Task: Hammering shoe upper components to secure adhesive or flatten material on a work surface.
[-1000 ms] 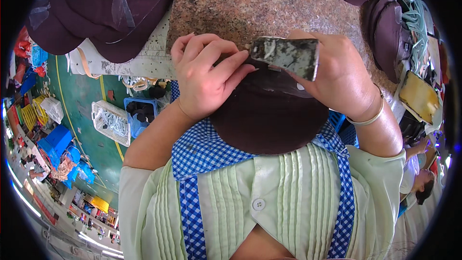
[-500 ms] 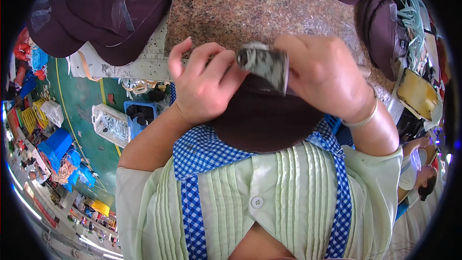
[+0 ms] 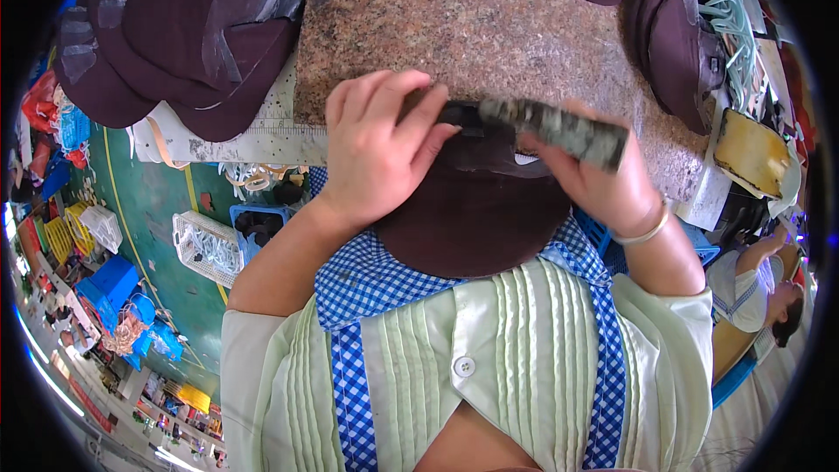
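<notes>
A dark brown piece (image 3: 476, 210) with a rounded lower edge hangs over the near edge of the stone slab, against my apron. At its upper end my left hand (image 3: 376, 140) bends its fingers and thumb over a narrow black strip (image 3: 459, 112), pinching the work there. My right hand (image 3: 603, 175) is closed around a hammer-like tool (image 3: 559, 131) with a worn, mottled grey-and-black head. The tool lies over the piece's upper right, slightly blurred; its handle is hidden by the hand. Contact between the head and the strip is hard to make out.
The speckled stone slab (image 3: 472, 26) bears the work. Stacked dark brown pieces (image 3: 188, 44) lie at the far left, more pieces (image 3: 677, 52) at the right beside pale green strips (image 3: 734, 26). A white basket (image 3: 208, 246) stands on the floor; another person (image 3: 743, 288) sits at the right.
My right hand has moved down and right with the tool, whose head has turned and shifted right. My left hand has drawn its fingers in over the piece's upper edge. The black strip now shows.
</notes>
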Motion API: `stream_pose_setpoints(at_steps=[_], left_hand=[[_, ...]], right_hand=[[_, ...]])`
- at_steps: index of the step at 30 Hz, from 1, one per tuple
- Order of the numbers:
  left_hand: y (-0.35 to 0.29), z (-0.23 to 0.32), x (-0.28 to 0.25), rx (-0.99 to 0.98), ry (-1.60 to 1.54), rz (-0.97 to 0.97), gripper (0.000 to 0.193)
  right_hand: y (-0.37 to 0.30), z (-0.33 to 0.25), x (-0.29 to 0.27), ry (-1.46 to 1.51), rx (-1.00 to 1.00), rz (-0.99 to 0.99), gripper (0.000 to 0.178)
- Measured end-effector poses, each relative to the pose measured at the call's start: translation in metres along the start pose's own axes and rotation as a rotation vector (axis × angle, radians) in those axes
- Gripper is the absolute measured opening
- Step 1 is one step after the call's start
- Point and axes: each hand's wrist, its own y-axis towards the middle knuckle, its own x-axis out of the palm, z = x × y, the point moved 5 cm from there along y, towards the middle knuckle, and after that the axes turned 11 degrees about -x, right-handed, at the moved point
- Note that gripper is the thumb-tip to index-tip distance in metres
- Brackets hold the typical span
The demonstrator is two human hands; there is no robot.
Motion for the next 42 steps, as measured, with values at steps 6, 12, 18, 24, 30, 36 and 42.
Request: stream_pose_setpoints(at_steps=[6, 12, 18, 24, 30, 36, 42], left_hand=[[0.009, 0.007, 0.008, -0.057, -0.312, -0.174, 0.026], [0.045, 0.021, -0.011, 0.001, -0.589, -0.277, 0.033], [0.128, -0.056, -0.069, 0.027, -0.051, 0.101, 0.032], [0.162, -0.149, -0.095, 0.117, 0.509, -0.065, 0.064], [0.161, -0.129, -0.061, 0.135, 0.568, -0.661, 0.062], [0.163, -0.076, -0.148, -0.027, 0.125, -0.580, 0.052], [0.114, -0.011, -0.165, -0.464, -0.875, -0.299, 0.046]], right_hand=[[-0.010, 0.000, -0.007, 0.114, 0.238, 0.111, 0.032], [-0.025, 0.010, 0.002, 0.468, 0.348, 0.316, 0.024], [-0.119, 0.121, -0.168, 0.089, 0.685, 0.755, 0.022], [-0.167, 0.168, -0.184, 0.052, 0.565, 1.151, 0.017], [-0.090, 0.108, -0.109, 0.435, 0.544, 1.039, 0.012], [-0.061, 0.059, -0.070, 0.596, 0.472, 0.798, 0.019], [-0.031, 0.036, -0.029, 1.027, 0.356, 0.463, 0.070]])
